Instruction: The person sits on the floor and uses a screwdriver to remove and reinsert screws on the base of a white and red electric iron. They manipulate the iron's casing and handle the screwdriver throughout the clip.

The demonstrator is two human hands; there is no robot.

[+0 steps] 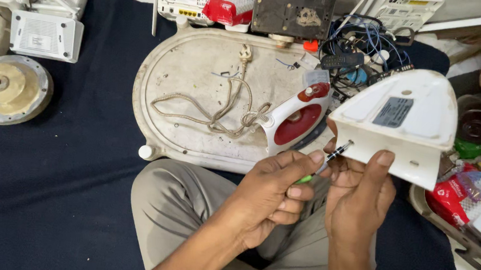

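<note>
The left hand [273, 196] is closed around a screwdriver [329, 158] with a green handle; the handle end shows between the fingers, and the dark shaft runs up and to the right. The tip meets the near edge of a white iron housing [408, 121], apparently at a screw point, though the contact spot is too small to confirm. The right hand [357, 197] grips that housing from below, thumb pressed on its near wall, fingers wrapped behind. The housing is held tilted above the person's lap, off the right edge of the oval tray [198, 87], with a grey rating label facing up.

On the tray's right edge lies the red and white iron body [295, 119], tilted, touching the rim. Its braided cord [220, 108] loops across the tray centre to a plug [246, 53] near the far edge. The tray rests on a dark blue cloth [62, 179]. White router boxes [44, 34] sit at the cloth's far left corner; tangled blue wires [365, 39] lie beyond the tray's far right.
</note>
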